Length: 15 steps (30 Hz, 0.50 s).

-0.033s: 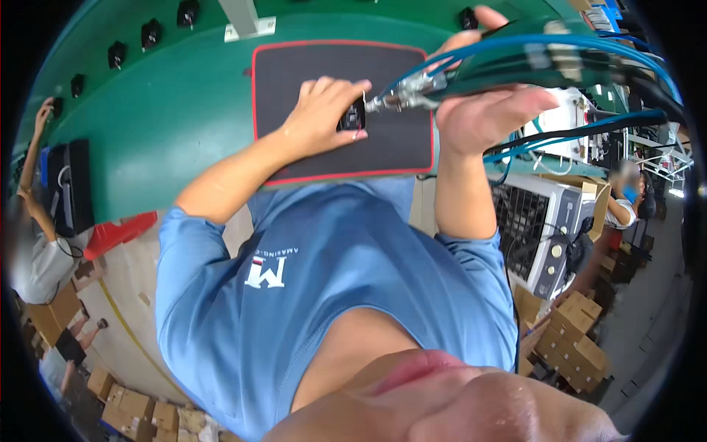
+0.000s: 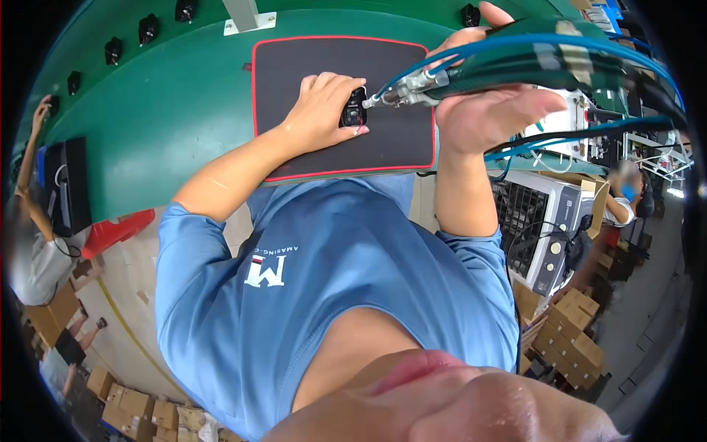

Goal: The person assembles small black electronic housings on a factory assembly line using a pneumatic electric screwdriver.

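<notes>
My left hand (image 2: 322, 110) rests on the dark mat (image 2: 294, 158), its fingers and thumb closed round a small black device housing (image 2: 354, 109). A thin red wire shows by the thumb. My right hand (image 2: 482, 121) is round a hose-fed power screwdriver (image 2: 464, 76), with fingers beyond the tool and the thumb stretched along the near side. The tool's metal nose lies roughly level and points left. Its tip meets the right edge of the housing, or sits just above it; the exact contact is too small to tell.
Blue and black hoses (image 2: 589, 44) run right from the tool. A metal post (image 2: 243, 15) stands on the green table (image 2: 169, 110). Several black parts (image 2: 149, 28) line the far left side. A co-worker's arm (image 2: 29, 158) reaches in at left; a cooler-like machine (image 2: 549, 236) stands at right.
The screwdriver was smeared by motion and now appears sharper and steadier. The housing and my left hand have barely shifted. Both hands keep their hold.
</notes>
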{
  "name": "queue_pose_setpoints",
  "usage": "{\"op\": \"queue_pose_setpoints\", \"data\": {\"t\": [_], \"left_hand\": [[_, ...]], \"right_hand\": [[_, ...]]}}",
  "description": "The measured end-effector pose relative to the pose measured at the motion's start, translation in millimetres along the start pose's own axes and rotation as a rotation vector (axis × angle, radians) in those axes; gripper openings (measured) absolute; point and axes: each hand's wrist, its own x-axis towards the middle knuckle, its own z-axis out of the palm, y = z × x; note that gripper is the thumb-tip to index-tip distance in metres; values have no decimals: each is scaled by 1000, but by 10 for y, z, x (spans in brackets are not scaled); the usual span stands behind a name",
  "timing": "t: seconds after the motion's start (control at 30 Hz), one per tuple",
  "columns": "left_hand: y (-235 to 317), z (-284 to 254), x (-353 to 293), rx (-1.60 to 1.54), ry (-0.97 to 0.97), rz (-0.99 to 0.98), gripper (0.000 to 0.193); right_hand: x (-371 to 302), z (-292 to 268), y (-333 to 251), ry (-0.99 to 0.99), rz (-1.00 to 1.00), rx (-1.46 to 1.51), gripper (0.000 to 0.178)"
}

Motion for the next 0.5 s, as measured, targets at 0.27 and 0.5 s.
{"op": "queue_pose_setpoints", "data": {"t": [0.27,0.5], "left_hand": [[-105,109,-68,-107,-25,12,76],[-105,122,-108,-128,-7,16,79]], "right_hand": [[-196,132,149,-11,-48,138,111],[-251,103,101,-9,-40,163,112]]}}
